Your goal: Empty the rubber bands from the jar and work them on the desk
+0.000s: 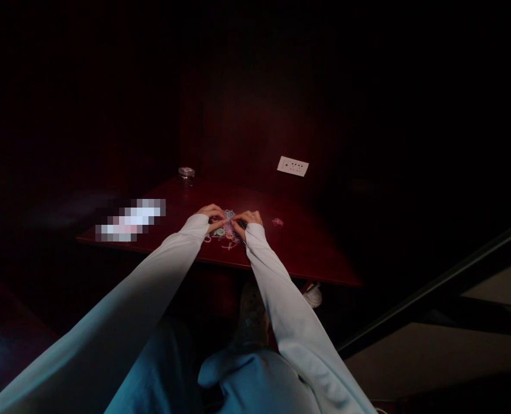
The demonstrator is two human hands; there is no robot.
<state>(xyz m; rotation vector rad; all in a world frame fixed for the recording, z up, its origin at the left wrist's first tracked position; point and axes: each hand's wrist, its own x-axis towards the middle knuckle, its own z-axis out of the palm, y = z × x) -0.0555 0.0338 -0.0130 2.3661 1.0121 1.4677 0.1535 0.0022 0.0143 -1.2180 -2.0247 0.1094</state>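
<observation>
A pile of small, mixed-colour bands [227, 231] lies on the dark red table [311, 259], near its front edge. My left hand [213, 216] is at the pile's left side and my right hand [247, 221] at its right. The fingertips of both hands come close together over the pile, thumb and fingers pinched. Whatever is between them is too small to make out. A little cluster of pink bands [277, 222] lies apart, to the right of my right hand.
A clear round jar with a lid [186, 174] stands at the back left. A bright, pixelated object [130, 221] lies on the left. On the back wall is a white socket plate [293, 166]. Below the table, a shoe [313, 295] shows.
</observation>
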